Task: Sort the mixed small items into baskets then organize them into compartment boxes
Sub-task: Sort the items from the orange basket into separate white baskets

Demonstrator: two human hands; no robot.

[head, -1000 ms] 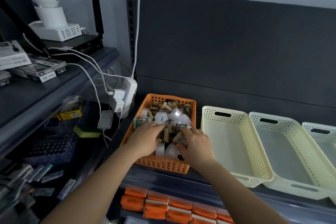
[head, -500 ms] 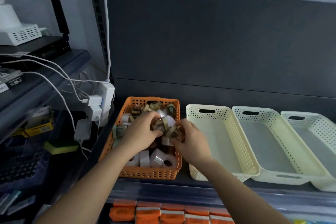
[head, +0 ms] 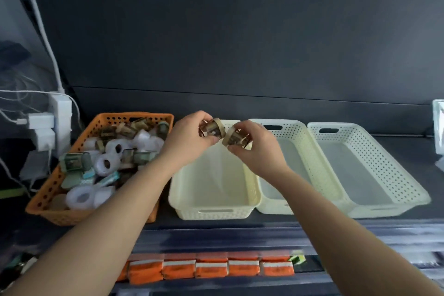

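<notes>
Head view: left hand (head: 189, 137) pinches a brown roll (head: 212, 130) and right hand (head: 254, 149) pinches a second roll (head: 236, 137). Both squat, glossy spools hang over the far end of the cream basket (head: 211, 211), a perforated plastic tub. The orange basket (head: 48, 209) sits just left of it.

A white power strip (head: 63, 113) stood at the left by the dark back panel (head: 240, 43), with chargers (head: 40, 122) plugged in and a cable (head: 40, 21) running upward. Orange packets (head: 211, 269) sat in a row below the shelf (head: 408, 146).
</notes>
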